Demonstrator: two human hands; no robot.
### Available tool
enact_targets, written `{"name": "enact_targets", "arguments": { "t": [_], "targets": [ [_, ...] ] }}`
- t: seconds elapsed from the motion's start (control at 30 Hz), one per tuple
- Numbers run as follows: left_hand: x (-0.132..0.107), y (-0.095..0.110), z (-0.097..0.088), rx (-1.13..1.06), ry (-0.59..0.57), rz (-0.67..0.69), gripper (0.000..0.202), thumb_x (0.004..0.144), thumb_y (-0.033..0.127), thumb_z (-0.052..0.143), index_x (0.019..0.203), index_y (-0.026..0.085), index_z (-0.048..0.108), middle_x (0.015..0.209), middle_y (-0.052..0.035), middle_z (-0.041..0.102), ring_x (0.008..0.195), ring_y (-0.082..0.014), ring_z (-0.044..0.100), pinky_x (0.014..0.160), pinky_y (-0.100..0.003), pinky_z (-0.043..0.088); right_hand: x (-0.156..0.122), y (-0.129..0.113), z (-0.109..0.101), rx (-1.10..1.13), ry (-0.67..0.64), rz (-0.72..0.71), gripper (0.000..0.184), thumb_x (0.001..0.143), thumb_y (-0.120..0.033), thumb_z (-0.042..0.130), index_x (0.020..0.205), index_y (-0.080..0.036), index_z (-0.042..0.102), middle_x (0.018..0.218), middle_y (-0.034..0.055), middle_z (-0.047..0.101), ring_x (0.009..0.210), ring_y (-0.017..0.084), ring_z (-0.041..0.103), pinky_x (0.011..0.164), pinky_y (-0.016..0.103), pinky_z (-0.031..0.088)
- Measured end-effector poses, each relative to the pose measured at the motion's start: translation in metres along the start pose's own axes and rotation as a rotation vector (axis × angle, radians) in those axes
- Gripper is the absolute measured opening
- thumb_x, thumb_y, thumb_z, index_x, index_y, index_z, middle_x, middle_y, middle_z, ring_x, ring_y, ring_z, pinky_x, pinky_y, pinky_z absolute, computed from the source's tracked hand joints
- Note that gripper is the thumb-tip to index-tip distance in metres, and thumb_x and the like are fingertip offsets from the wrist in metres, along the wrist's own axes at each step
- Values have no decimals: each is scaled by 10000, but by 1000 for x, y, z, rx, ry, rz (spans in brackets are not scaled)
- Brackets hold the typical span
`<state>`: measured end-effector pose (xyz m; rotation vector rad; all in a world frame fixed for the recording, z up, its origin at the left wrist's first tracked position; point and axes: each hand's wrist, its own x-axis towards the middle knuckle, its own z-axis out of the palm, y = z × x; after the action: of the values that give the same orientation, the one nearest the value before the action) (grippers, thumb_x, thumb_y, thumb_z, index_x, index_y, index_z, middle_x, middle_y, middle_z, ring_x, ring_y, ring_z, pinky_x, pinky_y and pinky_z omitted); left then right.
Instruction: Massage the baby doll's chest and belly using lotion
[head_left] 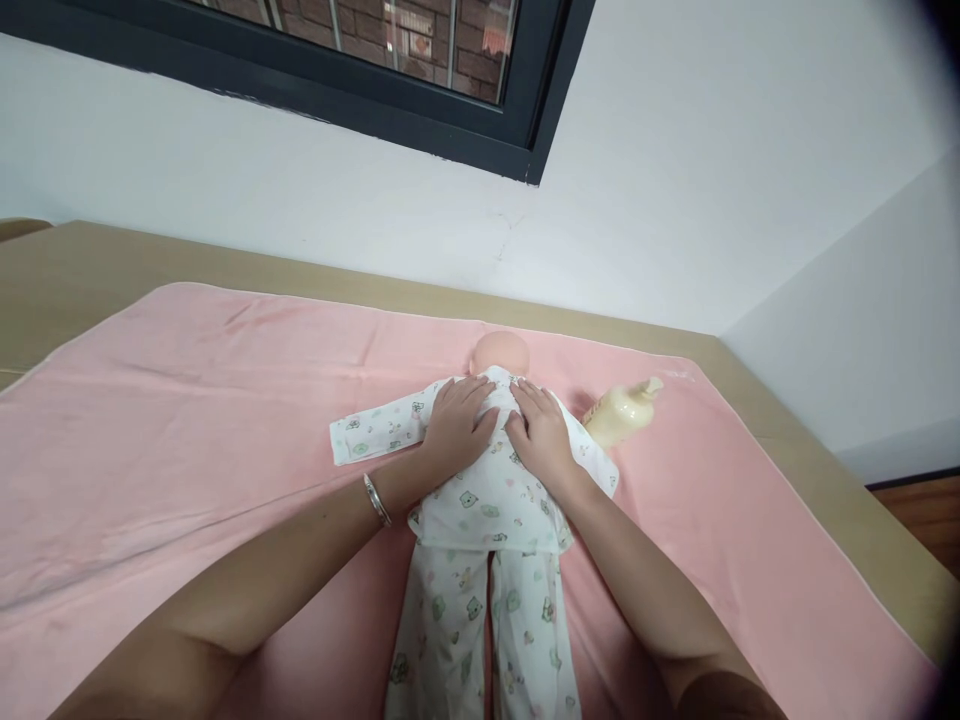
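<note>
A baby doll [501,352] lies on a pink sheet, its bald head toward the wall and no face showing. It wears a white printed top [491,510] and matching trousers [454,610]. My left hand [459,425] rests flat on the left part of the upper top, fingers stretched out. Opposite it, my right hand [541,430] lies flat on the right part, fingers also extended. Both thumbs point inward, with a strip of cloth between the hands. One sleeve [379,432] stretches out to the left; the right sleeve is partly covered by my arm.
A cream-coloured pump bottle [621,415] lies tilted just right of the doll. The pink sheet [187,430] covers most of the wooden table [780,440]. Behind the table rises a white wall [360,235] with a dark-framed window [517,130].
</note>
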<state>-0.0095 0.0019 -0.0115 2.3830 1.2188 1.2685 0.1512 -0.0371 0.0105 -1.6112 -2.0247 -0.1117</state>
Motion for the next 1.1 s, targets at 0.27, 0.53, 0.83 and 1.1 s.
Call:
{"name": "enact_targets", "arguments": {
  "t": [0.27, 0.53, 0.83, 1.1],
  "targets": [
    [-7, 5, -2, 79, 180, -6, 196, 885, 314, 547, 961, 199, 687, 996, -82, 702, 979, -239, 636, 913, -417, 500, -12, -6, 5, -71, 206, 88, 348, 925, -312, 462, 1157, -189, 690, 1226, 92, 690, 1158, 236, 641, 937, 355, 531],
    [0, 1, 0, 41, 9, -24, 379, 898, 270, 492, 1257, 185, 579, 1340, -95, 602, 1284, -264, 511, 1133, -503, 344, 4, 7, 1, 46, -61, 16, 534, 910, -235, 414, 1434, -143, 448, 1489, 125, 459, 1411, 289, 383, 1165, 551, 287],
    [-4, -1, 2, 43, 178, 86, 116, 866, 263, 568, 897, 195, 658, 920, -67, 695, 992, -243, 630, 910, -424, 496, -11, 1, 11, 75, 332, 41, 275, 896, -287, 504, 1011, -191, 736, 1124, 85, 734, 1089, 222, 682, 950, 360, 542],
    [-6, 2, -1, 33, 195, 47, 130, 874, 261, 562, 952, 198, 645, 1052, -81, 681, 1038, -238, 614, 951, -427, 484, -8, -4, 3, 62, 199, 80, 363, 898, -275, 482, 1202, -191, 661, 1271, 76, 665, 1224, 233, 596, 1036, 406, 486]
  ]
}}
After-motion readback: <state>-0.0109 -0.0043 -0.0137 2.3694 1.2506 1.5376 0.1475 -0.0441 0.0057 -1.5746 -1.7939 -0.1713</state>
